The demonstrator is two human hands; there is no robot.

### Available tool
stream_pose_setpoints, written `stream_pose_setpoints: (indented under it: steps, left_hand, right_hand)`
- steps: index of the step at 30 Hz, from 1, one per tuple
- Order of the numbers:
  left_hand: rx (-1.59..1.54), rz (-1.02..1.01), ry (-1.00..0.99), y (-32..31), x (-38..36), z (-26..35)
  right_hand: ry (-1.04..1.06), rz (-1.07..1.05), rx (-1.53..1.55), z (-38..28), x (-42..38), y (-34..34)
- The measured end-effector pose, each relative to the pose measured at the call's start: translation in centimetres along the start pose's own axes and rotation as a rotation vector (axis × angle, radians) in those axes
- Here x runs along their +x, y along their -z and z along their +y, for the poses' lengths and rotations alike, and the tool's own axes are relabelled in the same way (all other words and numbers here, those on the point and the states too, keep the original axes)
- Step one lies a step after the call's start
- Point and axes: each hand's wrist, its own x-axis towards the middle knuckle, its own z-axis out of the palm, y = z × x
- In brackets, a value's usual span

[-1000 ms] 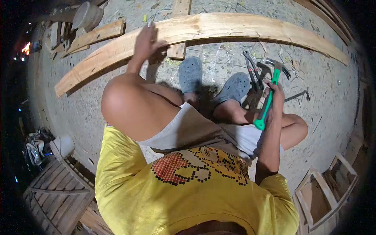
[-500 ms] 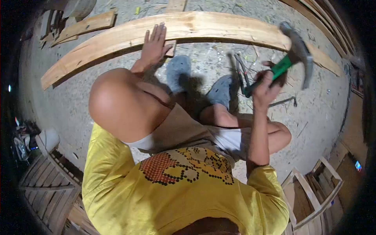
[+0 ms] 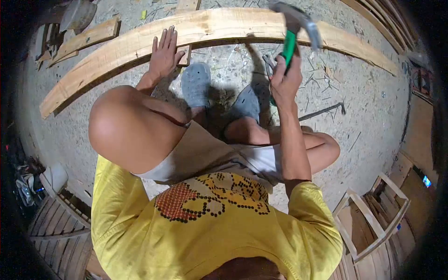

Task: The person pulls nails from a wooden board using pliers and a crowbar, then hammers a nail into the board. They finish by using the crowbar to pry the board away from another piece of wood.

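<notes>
A long, pale wooden plank (image 3: pixel 210 28) lies across the floor in front of me. My left hand (image 3: pixel 163 58) rests flat with stretched fingers at its near edge, left of the middle. Just right of that hand, a small wood block (image 3: pixel 185 55) sticks out from under the plank. My right hand (image 3: pixel 287 81) is wrapped round the green handle of a claw hammer (image 3: pixel 290 44). The hammer's metal head is raised over the plank, right of its middle. A metal tool (image 3: pixel 268 65), partly hidden behind my right hand, lies on the floor.
Loose nails (image 3: pixel 322 79) are scattered on the concrete floor. A dark pry bar (image 3: pixel 324 112) lies to the right of my right forearm. Short boards (image 3: pixel 88 39) sit at the far left, and a wooden frame (image 3: pixel 373 224) stands at the lower right.
My right hand has swung the hammer to the left and away from me, over the plank. My left hand stays flat at the plank. The whole view has shifted slightly.
</notes>
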Motion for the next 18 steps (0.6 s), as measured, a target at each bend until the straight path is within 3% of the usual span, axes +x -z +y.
stream_pose_setpoints:
  steps: [3, 6, 7, 8, 10, 14, 16, 18]
  left_hand:
    - [-0.014, -0.016, -0.005, 0.2, -0.2, 0.0]
    - [-0.012, -0.031, 0.009, 0.6, 0.3, 0.1]
    - [-0.015, -0.049, 0.020, 0.7, 0.1, 0.2]
    - [-0.017, -0.056, 0.018, 0.7, -0.3, 0.4]
    - [-0.008, -0.054, 0.015, 0.7, 0.1, 0.2]
    - [-0.008, -0.035, 0.009, 0.3, 0.0, 0.3]
    - [-0.014, 0.013, -0.024, 0.2, -0.1, 0.0]
    - [-0.008, -0.021, -0.001, -0.2, 0.0, -0.2]
  right_hand:
    - [0.039, 0.148, 0.086, 1.6, -1.6, -0.7]
    - [0.058, -0.073, -0.167, 3.8, -2.2, -2.9]
    - [-0.087, -0.249, -0.203, 4.1, -1.5, -2.9]
    - [-0.094, -0.251, -0.202, 4.3, -1.8, -2.7]
    - [-0.177, -0.161, -0.057, 3.7, -1.3, -2.4]
    - [0.078, 0.140, -0.049, 3.1, -1.4, -0.5]
    - [-0.030, 0.080, -0.036, 1.5, -1.5, 0.2]
    - [0.224, 0.232, -0.049, 2.7, -1.3, -1.7]
